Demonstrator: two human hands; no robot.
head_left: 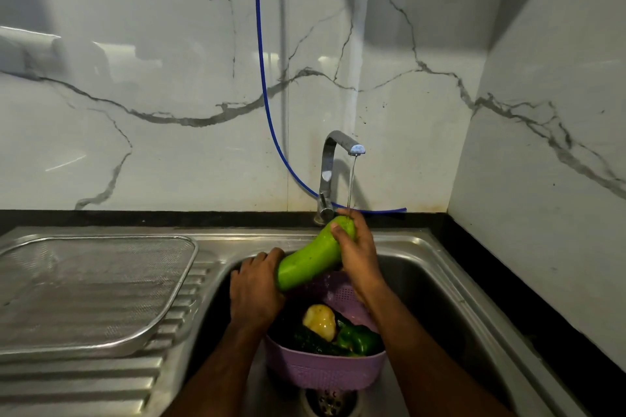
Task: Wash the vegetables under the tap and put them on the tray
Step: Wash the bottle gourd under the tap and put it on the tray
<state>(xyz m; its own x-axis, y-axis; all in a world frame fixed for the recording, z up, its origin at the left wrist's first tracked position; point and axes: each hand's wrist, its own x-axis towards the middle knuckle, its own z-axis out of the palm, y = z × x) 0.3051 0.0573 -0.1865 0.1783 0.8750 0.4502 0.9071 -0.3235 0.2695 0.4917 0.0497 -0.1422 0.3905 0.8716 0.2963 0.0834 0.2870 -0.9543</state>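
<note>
A long light-green gourd [310, 259] is held slanted over the sink, its far end under the thin stream from the steel tap [333, 159]. My left hand [255, 288] grips its lower near end. My right hand [355, 254] wraps round the upper end, where the water lands. Below them a purple colander [321, 371] stands in the sink basin, holding a yellowish potato [320, 322], a green pepper [360, 340] and dark green vegetables [305, 342]. A steel mesh tray [101, 342] lies on the drainboard to the left with nothing on it.
The steel sink [437, 284] has a drain [330, 401] just in front of the colander. A blue hose [262, 78] hangs down the marble wall and runs behind the tap. A black counter edge [508, 267] borders the sink at right.
</note>
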